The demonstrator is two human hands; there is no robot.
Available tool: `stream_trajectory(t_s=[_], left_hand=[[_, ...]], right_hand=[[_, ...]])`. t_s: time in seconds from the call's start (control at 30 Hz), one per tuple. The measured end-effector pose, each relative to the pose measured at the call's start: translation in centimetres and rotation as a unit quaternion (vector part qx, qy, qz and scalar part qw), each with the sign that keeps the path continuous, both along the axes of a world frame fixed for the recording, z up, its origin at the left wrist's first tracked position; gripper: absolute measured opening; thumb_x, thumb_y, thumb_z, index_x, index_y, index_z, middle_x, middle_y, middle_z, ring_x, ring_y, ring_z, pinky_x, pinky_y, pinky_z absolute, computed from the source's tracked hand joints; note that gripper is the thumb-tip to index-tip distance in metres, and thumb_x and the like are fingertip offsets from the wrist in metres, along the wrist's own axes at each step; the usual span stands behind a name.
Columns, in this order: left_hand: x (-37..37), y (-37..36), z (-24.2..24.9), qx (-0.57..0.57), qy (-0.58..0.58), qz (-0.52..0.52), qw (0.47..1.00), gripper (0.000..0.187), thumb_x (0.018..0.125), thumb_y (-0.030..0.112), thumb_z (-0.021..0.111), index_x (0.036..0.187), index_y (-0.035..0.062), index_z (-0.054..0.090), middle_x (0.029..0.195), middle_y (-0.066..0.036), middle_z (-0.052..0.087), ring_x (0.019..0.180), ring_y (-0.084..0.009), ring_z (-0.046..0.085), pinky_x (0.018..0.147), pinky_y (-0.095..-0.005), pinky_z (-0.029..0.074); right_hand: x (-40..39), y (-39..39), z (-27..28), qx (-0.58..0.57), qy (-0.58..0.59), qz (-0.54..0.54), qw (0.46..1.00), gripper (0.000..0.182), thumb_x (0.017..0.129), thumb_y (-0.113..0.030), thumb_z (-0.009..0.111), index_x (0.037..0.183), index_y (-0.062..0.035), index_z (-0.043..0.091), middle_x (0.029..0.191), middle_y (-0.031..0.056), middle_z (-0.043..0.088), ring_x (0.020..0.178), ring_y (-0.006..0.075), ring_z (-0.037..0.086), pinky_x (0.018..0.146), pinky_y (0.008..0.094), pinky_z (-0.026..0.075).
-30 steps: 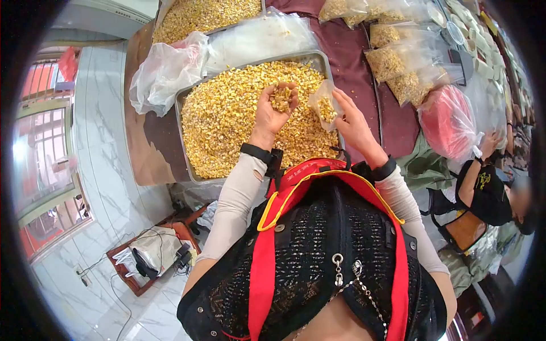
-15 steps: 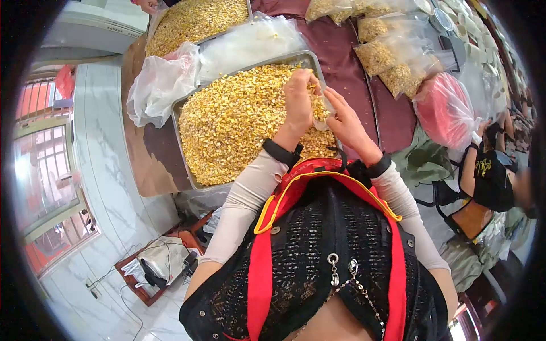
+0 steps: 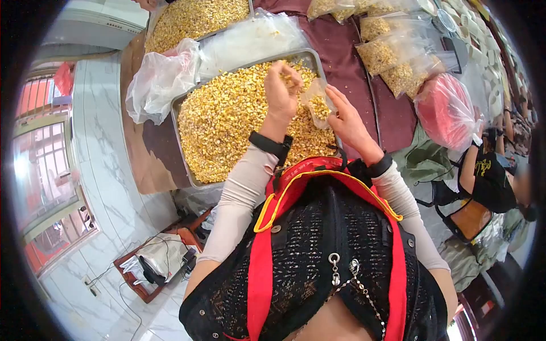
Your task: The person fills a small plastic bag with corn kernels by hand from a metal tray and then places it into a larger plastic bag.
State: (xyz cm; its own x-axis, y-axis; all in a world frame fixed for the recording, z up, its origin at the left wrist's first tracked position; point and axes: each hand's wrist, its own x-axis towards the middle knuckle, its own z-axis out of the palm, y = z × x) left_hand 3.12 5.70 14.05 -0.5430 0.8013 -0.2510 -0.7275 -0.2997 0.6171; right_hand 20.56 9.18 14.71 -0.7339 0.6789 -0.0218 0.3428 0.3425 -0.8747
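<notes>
A large metal tray (image 3: pixel 177 142) holds a heap of yellow corn kernels (image 3: pixel 222 122). My left hand (image 3: pixel 281 94) hovers over the heap with its fingers curled; whatever lies inside them is hidden. Beside it, at the tray's right edge, my right hand (image 3: pixel 351 128) has its fingers fairly straight along a small clear plastic bag (image 3: pixel 317 105). Kernels show inside that bag, and its mouth faces my left hand. The thumb and fingers of my right hand keep hold of the bag's side.
Behind stands a second tray of corn (image 3: pixel 196 20), with clear plastic sheets (image 3: pixel 256 40) between the trays. Crumpled plastic (image 3: pixel 162 79) lies at left. Filled bags (image 3: pixel 378 57) and a pink bundle in plastic (image 3: pixel 446 108) are at right. A seated person (image 3: pixel 495 179) is farther right.
My left hand has moved left, away from the bag's mouth and over the heap. The bag and its kernels now show more fully. My right hand has hardly moved.
</notes>
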Motion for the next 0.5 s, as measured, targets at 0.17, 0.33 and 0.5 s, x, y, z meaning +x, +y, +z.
stream_trajectory(t_s=[0.17,0.33,0.5], left_hand=[[-6.1,-2.1,-6.9,-0.22,0.139,-0.019,0.965,0.022,0.085,0.026,0.047,0.073,0.0073,0.051,0.06,-0.004,0.05,0.057,-0.0171,0.051,0.053,-0.0296,0.043],[-6.6,-5.2,-14.1,-0.336,0.705,-0.061,0.622,0.016,0.077,0.019,0.052,0.083,0.005,0.058,0.078,-0.013,0.059,0.079,-0.0313,0.056,0.069,-0.0383,0.044],[-2.0,-9.2,-13.2,-0.176,0.898,-0.167,0.368,0.018,0.076,0.024,0.055,0.088,0.0107,0.057,0.089,-0.008,0.055,0.089,-0.0255,0.052,0.072,-0.0372,0.041]], right_hand=[[-0.1,0.2,-0.3,0.003,0.009,0.011,1.0,0.056,0.07,0.0,0.045,0.126,0.0009,0.039,0.133,0.0178,0.037,0.12,0.0312,0.039,0.096,0.0338,0.035],[-0.1,0.3,-0.4,0.0,-0.002,0.01,1.0,0.056,0.071,0.0,0.046,0.126,0.0012,0.039,0.133,0.0173,0.036,0.12,0.031,0.04,0.094,0.0328,0.037],[-0.1,0.4,-0.3,0.005,-0.006,0.008,1.0,0.055,0.071,-0.001,0.046,0.126,0.0017,0.039,0.134,0.0165,0.036,0.119,0.0302,0.041,0.092,0.0326,0.038]])
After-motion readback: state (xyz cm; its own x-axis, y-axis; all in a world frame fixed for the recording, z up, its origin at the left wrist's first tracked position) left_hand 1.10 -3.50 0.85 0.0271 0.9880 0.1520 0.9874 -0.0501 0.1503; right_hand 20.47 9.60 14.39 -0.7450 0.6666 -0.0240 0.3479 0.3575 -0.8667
